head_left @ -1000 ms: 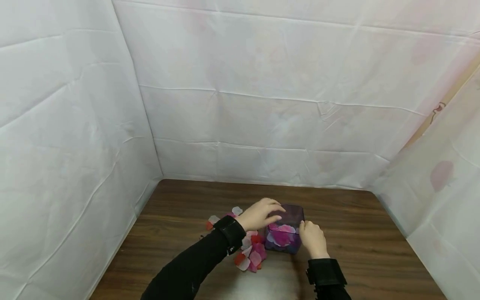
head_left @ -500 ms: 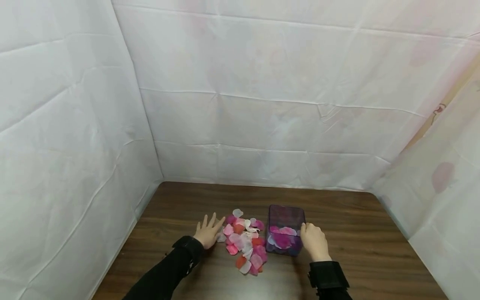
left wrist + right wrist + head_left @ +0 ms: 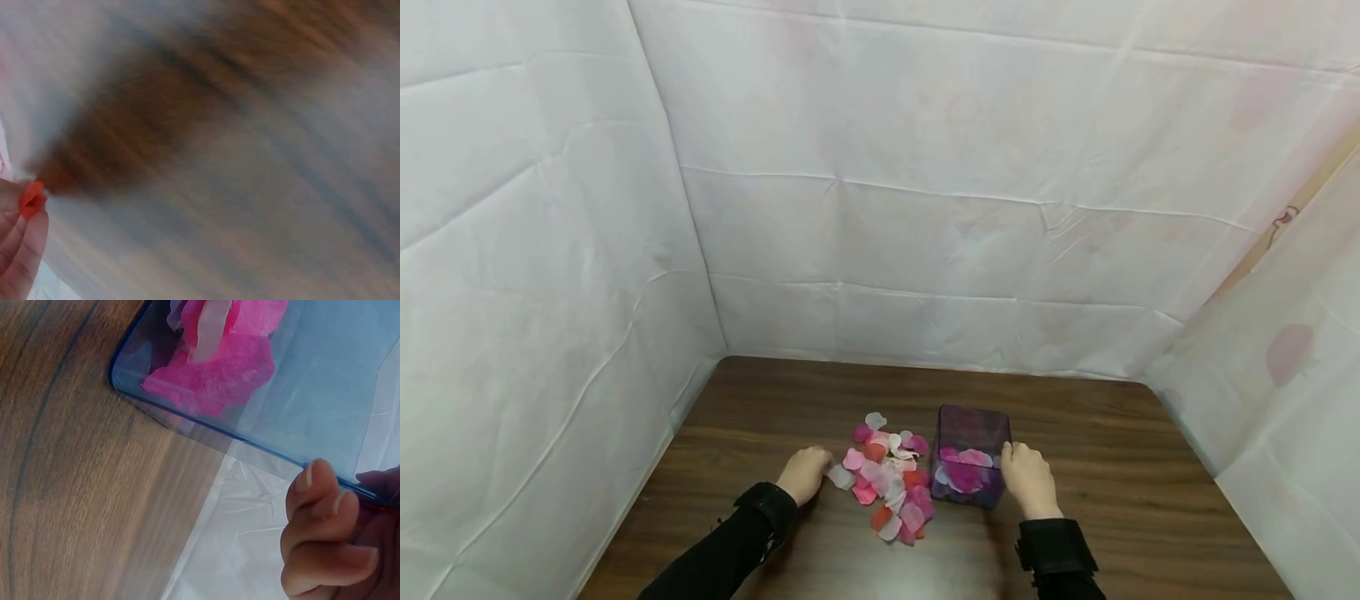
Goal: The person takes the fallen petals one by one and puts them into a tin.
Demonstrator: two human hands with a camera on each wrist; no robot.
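Observation:
My left hand is low over the table at the left edge of a spread of petals, fingers bent. Up close in the left wrist view, its thumb and fingers pinch a small curled orange-red petal. With bent fingers, my right hand grips the right side of a see-through purple box at its rim. Inside the box lie pink and pale petals. Left of it, loose petals in pink, white and red lie flat on the table, a whitish petal nearest my left hand.
The brown wood-grain table carries the box and petals. White cloth walls hang close behind it and on both sides. The petal spread reaches right up beside the box.
My left hand went from over the box to the left side of the petals, fingers spread, then bent them around a petal. My right hand stays on the box.

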